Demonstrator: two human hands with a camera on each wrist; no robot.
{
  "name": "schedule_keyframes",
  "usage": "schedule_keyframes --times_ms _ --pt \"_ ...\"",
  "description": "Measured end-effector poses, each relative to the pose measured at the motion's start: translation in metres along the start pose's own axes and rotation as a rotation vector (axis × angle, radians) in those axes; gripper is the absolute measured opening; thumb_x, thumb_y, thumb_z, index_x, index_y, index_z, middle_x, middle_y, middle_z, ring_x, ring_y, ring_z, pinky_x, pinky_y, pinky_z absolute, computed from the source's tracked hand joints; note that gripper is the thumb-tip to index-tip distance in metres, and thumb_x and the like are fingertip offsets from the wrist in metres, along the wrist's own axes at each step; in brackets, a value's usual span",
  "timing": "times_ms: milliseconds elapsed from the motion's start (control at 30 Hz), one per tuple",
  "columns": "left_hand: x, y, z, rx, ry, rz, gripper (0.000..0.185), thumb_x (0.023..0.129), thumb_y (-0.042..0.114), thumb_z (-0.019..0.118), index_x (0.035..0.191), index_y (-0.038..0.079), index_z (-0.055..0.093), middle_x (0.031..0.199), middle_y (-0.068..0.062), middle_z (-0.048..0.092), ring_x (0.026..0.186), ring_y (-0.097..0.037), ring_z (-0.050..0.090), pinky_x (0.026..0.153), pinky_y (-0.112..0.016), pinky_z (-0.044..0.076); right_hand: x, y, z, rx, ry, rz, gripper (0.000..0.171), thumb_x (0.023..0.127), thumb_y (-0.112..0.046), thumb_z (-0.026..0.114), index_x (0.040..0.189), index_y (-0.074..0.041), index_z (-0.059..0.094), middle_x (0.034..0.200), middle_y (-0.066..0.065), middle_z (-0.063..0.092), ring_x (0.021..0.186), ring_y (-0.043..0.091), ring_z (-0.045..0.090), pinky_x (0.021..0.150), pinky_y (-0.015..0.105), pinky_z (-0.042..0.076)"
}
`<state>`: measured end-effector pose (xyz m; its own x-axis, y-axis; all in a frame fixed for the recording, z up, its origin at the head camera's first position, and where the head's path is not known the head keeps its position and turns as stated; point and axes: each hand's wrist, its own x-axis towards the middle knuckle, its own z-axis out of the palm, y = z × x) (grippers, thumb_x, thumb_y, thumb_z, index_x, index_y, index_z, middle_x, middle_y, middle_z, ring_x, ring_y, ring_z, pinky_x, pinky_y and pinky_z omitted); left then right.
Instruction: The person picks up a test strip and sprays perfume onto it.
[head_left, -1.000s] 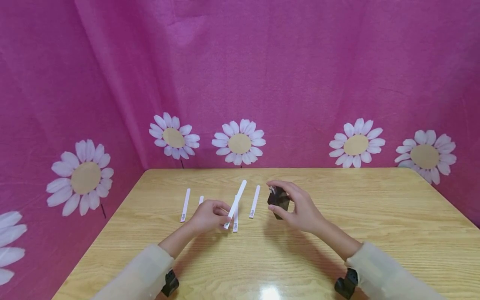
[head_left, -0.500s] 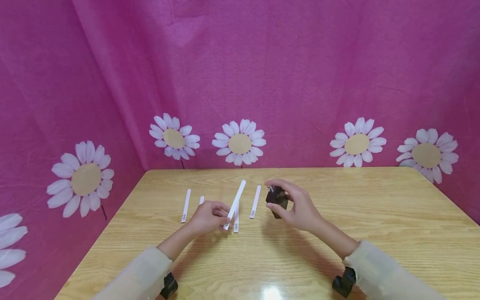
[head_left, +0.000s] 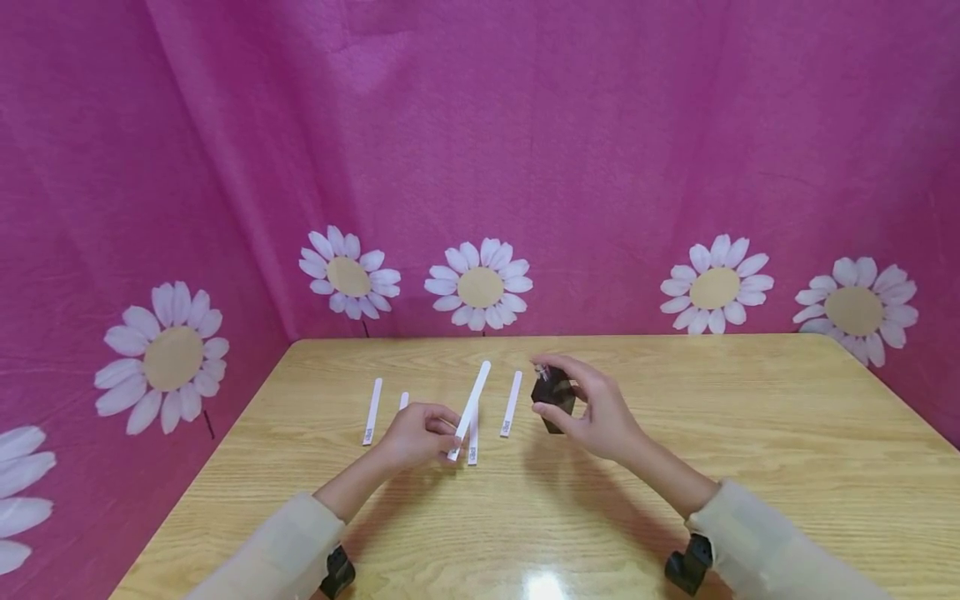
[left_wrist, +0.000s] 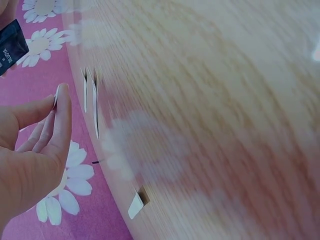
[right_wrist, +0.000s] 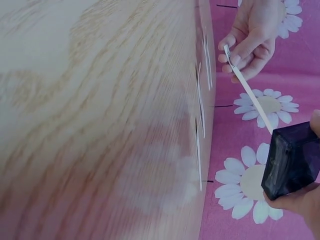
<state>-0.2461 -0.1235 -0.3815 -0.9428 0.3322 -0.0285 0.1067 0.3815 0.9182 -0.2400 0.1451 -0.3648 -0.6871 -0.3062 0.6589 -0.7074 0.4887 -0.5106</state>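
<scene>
In the head view my left hand (head_left: 416,435) pinches a white paper perfume test strip (head_left: 476,398) near its printed lower end. The strip is held above the table, slanting up and away to the right. My right hand (head_left: 606,417) holds a dark perfume bottle (head_left: 552,402) off the table, index finger at its spray top and thumb on its near side. The bottle stands apart from the strip, to its right. In the left wrist view, pale lettering shows on the bottle (left_wrist: 12,47). The right wrist view shows the bottle's base (right_wrist: 286,162) and the pinched strip (right_wrist: 252,97).
More white strips lie on the wooden table (head_left: 750,433): one at far left (head_left: 372,412), one partly behind the left hand (head_left: 403,400), one under the held strip (head_left: 473,450) and one near the bottle (head_left: 511,405). A pink flowered curtain (head_left: 600,167) hangs behind.
The bottle has shifted slightly left and up in my right hand, with a small change of tilt. My left hand and the strip stay almost still.
</scene>
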Motion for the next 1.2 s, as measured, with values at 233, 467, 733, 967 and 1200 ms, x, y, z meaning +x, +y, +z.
schedule_keyframes --times_ms 233,467,733,967,1200 --pt "0.001 0.001 0.002 -0.007 0.003 -0.005 0.021 0.082 -0.007 0.065 0.102 -0.013 0.063 0.089 -0.029 0.071 0.07 -0.014 0.07 0.067 -0.036 0.062 0.0 0.001 0.003 -0.098 0.032 -0.077 0.05 0.077 -0.015 0.08 0.123 -0.012 0.06 0.12 0.007 0.066 0.103 0.017 0.063 0.079 0.035 0.057" --pt "0.003 0.002 0.002 -0.058 0.052 -0.106 0.023 0.082 -0.008 0.066 0.104 -0.014 0.061 0.091 -0.028 0.07 0.068 -0.016 0.07 0.069 -0.036 0.062 0.001 0.0 0.001 -0.028 0.038 -0.04 0.054 0.078 -0.011 0.079 0.128 -0.013 0.058 0.121 0.008 0.065 0.097 0.012 0.06 0.066 0.028 0.058" --pt "0.009 -0.007 -0.006 -0.105 0.147 -0.2 0.024 0.081 -0.01 0.065 0.105 -0.013 0.061 0.087 -0.023 0.071 0.069 -0.019 0.071 0.069 -0.034 0.062 -0.001 -0.002 -0.002 -0.033 0.011 -0.013 0.056 0.079 -0.011 0.078 0.131 -0.011 0.056 0.126 0.009 0.063 0.106 0.017 0.06 0.073 0.032 0.06" --pt "0.014 -0.014 -0.012 -0.095 0.171 -0.223 0.026 0.083 -0.009 0.065 0.108 -0.014 0.059 0.093 -0.027 0.07 0.065 -0.012 0.068 0.067 -0.03 0.062 -0.004 -0.001 -0.004 -0.017 0.005 0.005 0.056 0.079 -0.01 0.077 0.131 -0.011 0.055 0.125 0.009 0.063 0.106 0.017 0.06 0.078 0.039 0.061" --pt "0.021 -0.017 -0.017 -0.03 0.211 -0.297 0.027 0.082 -0.001 0.069 0.108 -0.008 0.065 0.089 -0.018 0.073 0.058 -0.008 0.066 0.066 -0.026 0.061 -0.01 0.002 -0.007 -0.002 0.013 0.016 0.056 0.079 -0.008 0.077 0.13 -0.014 0.056 0.126 0.009 0.064 0.106 0.015 0.06 0.078 0.041 0.061"
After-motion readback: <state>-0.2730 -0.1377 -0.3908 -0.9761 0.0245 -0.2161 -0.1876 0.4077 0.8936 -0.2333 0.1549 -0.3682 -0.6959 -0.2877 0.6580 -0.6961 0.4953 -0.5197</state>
